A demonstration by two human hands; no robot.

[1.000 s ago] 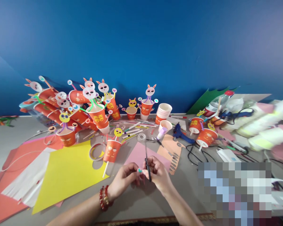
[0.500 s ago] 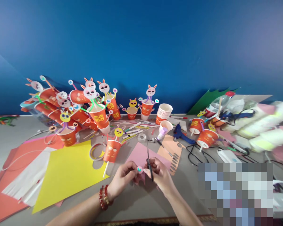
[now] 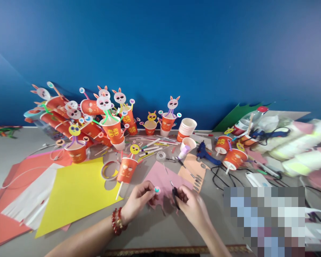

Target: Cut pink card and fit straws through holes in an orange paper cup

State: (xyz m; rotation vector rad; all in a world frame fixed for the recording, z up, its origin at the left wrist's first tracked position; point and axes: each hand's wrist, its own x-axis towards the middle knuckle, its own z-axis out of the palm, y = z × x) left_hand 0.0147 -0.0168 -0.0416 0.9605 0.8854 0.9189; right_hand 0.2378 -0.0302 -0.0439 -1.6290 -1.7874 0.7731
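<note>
My left hand (image 3: pixel 142 197), with a red bead bracelet (image 3: pixel 117 221) at the wrist, pinches a small round paper disc (image 3: pixel 157 190) that has a teal mark on it. In my right hand (image 3: pixel 192 205) is a pair of black-handled scissors (image 3: pixel 174 194), blades pointing up and left, apart from the disc. Beneath and beyond both hands lies a pink paper sheet (image 3: pixel 160 175) with a jagged near edge. An orange cup with a yellow rabbit face (image 3: pixel 134 149) leans just beyond my left hand.
Yellow paper (image 3: pixel 75 200) and red sheets (image 3: pixel 16 203) cover the left side. Decorated orange cups (image 3: pixel 111 130) crowd the back left. Stacked cups (image 3: pixel 187 127), a blue glue gun (image 3: pixel 207 153), dark cables and a bottle (image 3: pixel 250 121) are to the right.
My right hand has moved right with the scissors, away from the disc, and the blades have tilted left. My left hand with the disc has shifted slightly.
</note>
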